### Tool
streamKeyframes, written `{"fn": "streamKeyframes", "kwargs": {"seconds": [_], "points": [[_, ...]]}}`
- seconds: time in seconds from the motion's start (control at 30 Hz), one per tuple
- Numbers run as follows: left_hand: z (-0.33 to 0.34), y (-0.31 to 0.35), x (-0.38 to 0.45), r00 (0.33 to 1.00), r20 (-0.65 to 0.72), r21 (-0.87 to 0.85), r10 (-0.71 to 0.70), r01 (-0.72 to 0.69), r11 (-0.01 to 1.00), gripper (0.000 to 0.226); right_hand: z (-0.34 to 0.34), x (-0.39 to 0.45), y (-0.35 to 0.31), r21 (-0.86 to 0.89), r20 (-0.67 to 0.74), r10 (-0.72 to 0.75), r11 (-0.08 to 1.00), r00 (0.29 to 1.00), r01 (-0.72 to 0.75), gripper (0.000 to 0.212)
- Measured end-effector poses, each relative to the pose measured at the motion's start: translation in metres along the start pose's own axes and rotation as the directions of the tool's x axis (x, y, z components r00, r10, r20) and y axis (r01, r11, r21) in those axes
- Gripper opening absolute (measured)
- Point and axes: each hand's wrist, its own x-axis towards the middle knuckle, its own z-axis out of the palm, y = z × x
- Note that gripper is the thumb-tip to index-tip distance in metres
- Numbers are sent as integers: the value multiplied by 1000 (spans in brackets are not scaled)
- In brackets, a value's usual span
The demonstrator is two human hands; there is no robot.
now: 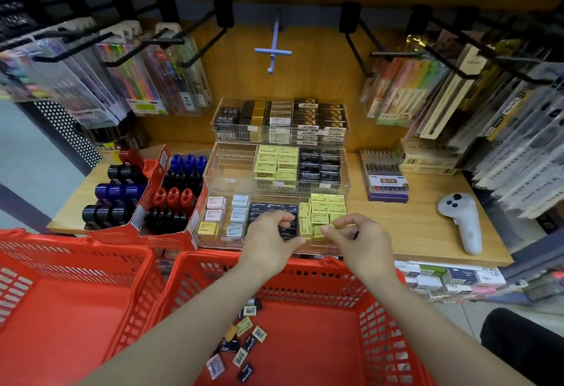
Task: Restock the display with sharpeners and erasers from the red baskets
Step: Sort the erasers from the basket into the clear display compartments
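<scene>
My left hand [268,240] hovers over the front clear tray [213,240] of the tiered display, its fingers curled above the black erasers [259,210]. Whether it holds one I cannot tell. My right hand [360,237] pinches a yellow eraser [319,230] beside the yellow stack [328,207] at the tray's right end. Pink, blue and yellow erasers [215,213] fill the tray's left side. Below my arms, the right red basket [305,272] holds several loose erasers [241,344]. The left red basket [76,288] shows a bare floor.
Red cartons of sharpeners [171,193] in black, blue and red stand left of the trays. Two higher clear tiers [277,156] hold yellow and black boxes. A white controller [462,222] and a pen box [386,179] lie on the wooden shelf [427,233] at the right. Hooks with pen packs hang above.
</scene>
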Motion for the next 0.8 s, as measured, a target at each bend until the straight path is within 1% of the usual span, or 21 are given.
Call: {"fn": "streamKeyframes", "kwargs": {"seconds": [0.1,0.2,0.27,0.37,0.5,0.67,0.73,0.77,0.8], "points": [[8,1,6,1000,-8,2,-23,23,1000,47,6,1,-1,-47,-31,-54,998,998,52,23],[14,0,8,998,1,2,-58,58,998,40,5,-1,-1,-190,-78,-115,977,990,99,27],[16,0,8,996,9,-10,-83,83,996,37,4,-2,0,-238,-76,-142,964,987,120,33],[17,-1,9,995,9,-27,-97,97,995,31,4,-5,2,-258,-51,-155,956,987,136,37],[16,0,10,994,16,-29,-105,105,994,30,6,-6,2,-267,-45,-164,952,985,147,33],[12,1,10,990,72,-63,-118,122,990,28,9,-3,3,-241,-20,-167,958,986,157,31],[11,1,8,986,81,-141,-143,154,978,26,8,-5,2,-221,-25,-161,963,987,152,35],[9,3,8,980,88,-245,-179,195,950,22,6,-6,2,-192,-33,-156,970,987,147,34],[6,6,7,965,119,-403,-234,262,877,18,2,-8,0,-143,-42,-148,980,988,141,31]]}}
